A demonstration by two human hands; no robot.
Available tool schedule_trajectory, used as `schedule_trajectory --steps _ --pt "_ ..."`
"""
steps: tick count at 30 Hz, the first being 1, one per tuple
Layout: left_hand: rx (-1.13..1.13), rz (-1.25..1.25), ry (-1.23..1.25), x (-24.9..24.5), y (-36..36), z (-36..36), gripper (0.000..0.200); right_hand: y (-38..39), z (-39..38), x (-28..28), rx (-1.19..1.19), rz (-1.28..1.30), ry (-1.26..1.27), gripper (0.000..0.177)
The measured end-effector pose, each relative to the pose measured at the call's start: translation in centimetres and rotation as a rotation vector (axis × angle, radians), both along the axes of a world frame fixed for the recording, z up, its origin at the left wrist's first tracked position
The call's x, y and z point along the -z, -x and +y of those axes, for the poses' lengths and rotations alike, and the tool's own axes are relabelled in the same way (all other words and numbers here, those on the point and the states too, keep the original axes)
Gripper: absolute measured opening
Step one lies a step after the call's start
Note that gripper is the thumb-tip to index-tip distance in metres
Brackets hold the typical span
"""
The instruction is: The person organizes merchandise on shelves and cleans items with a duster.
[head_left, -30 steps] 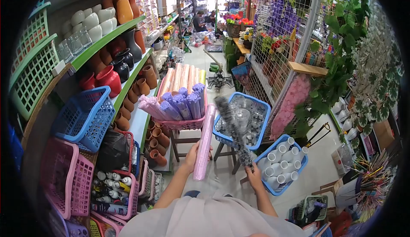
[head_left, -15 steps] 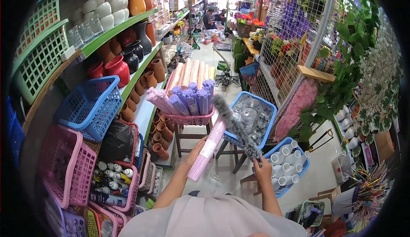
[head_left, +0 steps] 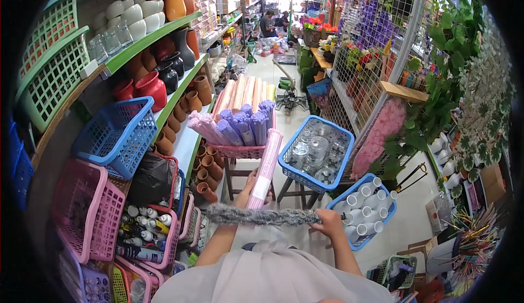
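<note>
My left hand [head_left: 245, 192] is closed around a long pink bundle [head_left: 269, 160] with a white label band, tilted with its top end away from me. In my right hand [head_left: 331, 223] is a grey fluffy duster [head_left: 273, 216]. The duster lies almost level across the lower end of the bundle, its tip reaching past my left forearm. Just beyond the bundle stands a pink basket [head_left: 240, 151] on a stool, packed with purple bundles [head_left: 243, 126] and peach-coloured rolls [head_left: 240, 93].
A blue basket of clear glass pieces [head_left: 286, 164] stands on a stool, right of centre. Beside it, another blue basket holds white vases [head_left: 360, 216]. Shelves with pots [head_left: 148, 91] line the left; a wire rack [head_left: 365, 68] with artificial flowers lines the right. People [head_left: 267, 25] sit far down the aisle.
The duster has swung from above the bundle's top down and left across its lower end. My left hand has brought the bundle more upright and slightly farther away.
</note>
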State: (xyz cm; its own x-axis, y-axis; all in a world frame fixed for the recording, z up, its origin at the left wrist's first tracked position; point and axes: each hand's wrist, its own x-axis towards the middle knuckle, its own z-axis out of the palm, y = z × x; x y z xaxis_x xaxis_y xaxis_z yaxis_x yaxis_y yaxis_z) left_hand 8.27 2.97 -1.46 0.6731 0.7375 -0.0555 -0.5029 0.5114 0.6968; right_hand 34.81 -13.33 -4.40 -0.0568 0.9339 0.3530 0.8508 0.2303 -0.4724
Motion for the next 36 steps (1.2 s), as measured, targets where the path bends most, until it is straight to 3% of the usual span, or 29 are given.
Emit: schedule_trajectory --steps 2,3,4,7,9,10,12,13,16,18,19,20,22,24,25,28,29,30,32,33,34,36 --pt "-0.107 0.16 -0.242 2.9 -0.4 1.7 0.048 -0.1 0.3 0.3 0.026 0.03 -0.137 0.037" --pt "0.219 -0.03 0.165 4.8 0.9 2.4 0.045 -0.2 0.5 0.5 0.276 0.096 -0.02 0.035" --pt "0.218 -0.03 0.169 4.0 0.8 1.8 0.045 -0.2 0.5 0.6 0.525 0.161 0.099 0.034" --pt "0.087 0.011 0.063 1.3 0.2 0.3 0.054 -0.3 -0.3 0.6 0.351 0.122 0.047 0.032" --pt "0.159 -0.106 0.135 2.1 0.5 0.9 0.05 -0.2 -0.6 -0.1 0.101 0.12 -0.043 0.031" --pt "0.233 -0.224 0.21 2.6 0.8 1.2 0.048 -0.5 -0.5 0.1 0.1 0.12 -0.042 0.031" --pt "0.266 -0.22 0.199 2.8 1.0 1.2 0.048 -1.3 -0.4 0.1 0.126 0.007 -0.044 0.031" --pt "0.196 -0.183 0.188 2.6 1.0 0.8 0.049 -1.0 -0.2 -0.1 0.321 0.008 0.05 0.03" --pt "0.138 -0.175 0.146 2.6 1.2 0.4 0.048 0.2 0.6 -0.2 0.406 0.13 0.053 0.031" --pt "0.068 0.137 0.227 1.9 1.5 0.3 0.046 0.1 0.7 -0.2 0.453 0.194 0.048 0.032" --pt "0.031 0.021 -0.01 1.0 0.5 0.8 0.043 -0.2 0.4 -0.2 0.204 0.056 0.03 0.033" --pt "0.14 -0.136 0.233 0.5 1.4 -0.3 0.044 -0.4 0.2 -0.3 -0.046 -0.082 0.012 0.034" --pt "0.176 -0.187 0.257 1.2 1.7 0.1 0.044 -0.3 0.4 -0.7 -0.022 -0.156 0.05 0.034" --pt "-0.031 0.088 0.194 1.7 1.7 -0.1 0.044 -0.2 0.8 -0.3 0.275 0.131 0.026 0.034" --pt "0.021 0.008 0.2 1.9 1.7 0.0 0.044 0.1 1.1 -0.3 0.406 0.178 0.101 0.031" --pt "0.004 -0.018 0.193 2.2 1.4 -0.2 0.041 1.3 0.6 -1.4 0.354 0.201 0.101 0.03" --pt "0.02 0.051 0.106 3.1 2.0 0.1 0.04 0.9 0.4 0.0 0.185 0.15 -0.011 0.031" --pt "0.022 0.051 0.104 3.6 1.8 0.4 0.04 0.3 0.2 0.3 0.187 0.149 -0.012 0.031" --pt "0.182 -0.121 0.091 4.5 1.7 0.9 0.044 -0.8 0.1 0.7 -0.024 -0.086 0.011 0.031" --pt "0.045 0.076 -0.034 1.6 1.8 -0.8 0.048 -0.8 0.3 0.6 0.013 0.023 -0.043 0.03" --pt "-0.011 0.182 -0.081 2.9 1.9 -0.2 0.051 -0.6 0.4 0.7 0.01 0.024 -0.04 0.03" --pt "0.138 0.064 0.054 2.4 1.8 0.1 0.052 0.1 0.9 0.5 0.416 0.293 0.018 0.03"
